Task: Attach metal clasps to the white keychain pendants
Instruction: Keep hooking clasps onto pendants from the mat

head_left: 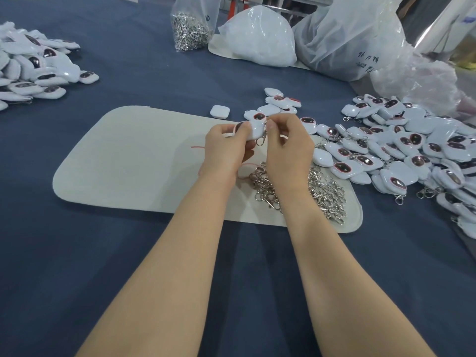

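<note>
Left hand (226, 145) grips one white pendant (255, 131), thumb on top and fingers curled under, held just above the far edge of the grey mat (128, 163). Right hand (286, 148) pinches a metal clasp (260, 140) at the pendant's lower right corner. Thumb and forefinger are closed on the ring end, and the hook end hangs between the two hands. Cannot tell whether the ring is through the pendant's loop yet (fingers cover the joint). Judged step: mid-attach, this pendant not finished.

Just below the hands, on the mat's right half, lies a loose heap of clasps (316, 189). Right of the mat is a wide spread of pendants (412, 148) on the blue tablecloth (128, 73). Some at the near edge show clasps fitted, others show none. A lone pendant (219, 111) lies just beyond the mat. Far left is a second pile (33, 65). At the back stands a clear bag of clasps (190, 29).

Risks:
- **Drop:** the pinch is fingertip-only on a small smooth ring, so a slip likely drops the clasp into the heap underneath, where it would snag on others.
- **Twist:** the pendant looks glossy, so twisting from the right hand could turn it in the left grip.
- **Loose ring:** a ring not fully seated on the loop could come off later.
- **Mix-up:** fitted and bare pendants lie touching on the right, so they could get mixed at set-down.
</note>
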A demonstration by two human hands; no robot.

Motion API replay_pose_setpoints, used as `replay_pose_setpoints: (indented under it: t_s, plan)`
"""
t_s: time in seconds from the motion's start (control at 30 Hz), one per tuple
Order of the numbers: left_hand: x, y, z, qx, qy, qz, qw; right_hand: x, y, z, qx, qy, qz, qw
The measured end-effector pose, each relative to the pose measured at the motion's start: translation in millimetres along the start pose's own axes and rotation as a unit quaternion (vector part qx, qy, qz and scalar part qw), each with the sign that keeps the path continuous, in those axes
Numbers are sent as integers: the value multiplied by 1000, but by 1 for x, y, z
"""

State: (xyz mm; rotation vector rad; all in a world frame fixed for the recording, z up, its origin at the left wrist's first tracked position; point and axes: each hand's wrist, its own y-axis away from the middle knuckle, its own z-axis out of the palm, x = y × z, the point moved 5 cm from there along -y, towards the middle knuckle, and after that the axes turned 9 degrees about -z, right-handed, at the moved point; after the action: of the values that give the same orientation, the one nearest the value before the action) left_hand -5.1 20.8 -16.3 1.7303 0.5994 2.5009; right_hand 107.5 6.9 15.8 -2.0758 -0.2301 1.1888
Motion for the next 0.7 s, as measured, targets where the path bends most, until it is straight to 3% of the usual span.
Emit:
replay_pose_setpoints:
  t_s: [0.33,0.6,0.7]
  plan:
    - [11,7,-4,54,-100,109,987,9,-1,3,-53,111,-18,992]
    - [24,25,5,84,-250,314,912,12,-2,4,-96,151,-45,983]
    - [27,27,4,78,-228,315,918,8,0,4,-87,106,-36,990]
